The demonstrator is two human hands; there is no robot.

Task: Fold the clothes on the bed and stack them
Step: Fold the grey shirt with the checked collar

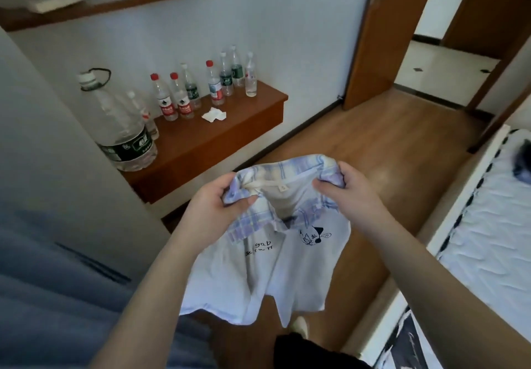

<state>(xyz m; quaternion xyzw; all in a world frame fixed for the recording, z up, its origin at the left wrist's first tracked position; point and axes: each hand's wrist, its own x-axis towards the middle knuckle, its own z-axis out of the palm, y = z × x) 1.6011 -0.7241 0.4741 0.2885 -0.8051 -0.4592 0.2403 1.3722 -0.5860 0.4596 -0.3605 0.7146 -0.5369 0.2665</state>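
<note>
A small pale lilac shirt (301, 271) with a plaid collar and a black cartoon print hangs in the air over the wooden floor. My left hand (212, 210) grips the left side of its collar. My right hand (344, 190) grips the right side of the collar. The shirt's body droops freely below both hands. The bed (488, 225) with a white quilted mattress runs along the right edge. A dark garment (521, 162) lies on it at the far right, partly cut off.
A low wooden shelf (230, 136) on the left wall carries several plastic bottles (184, 98), a large water jug (123, 130) and a crumpled tissue (214, 115). An open wooden door (382, 38) leads out at the back. Blue fabric (57, 297) fills the lower left.
</note>
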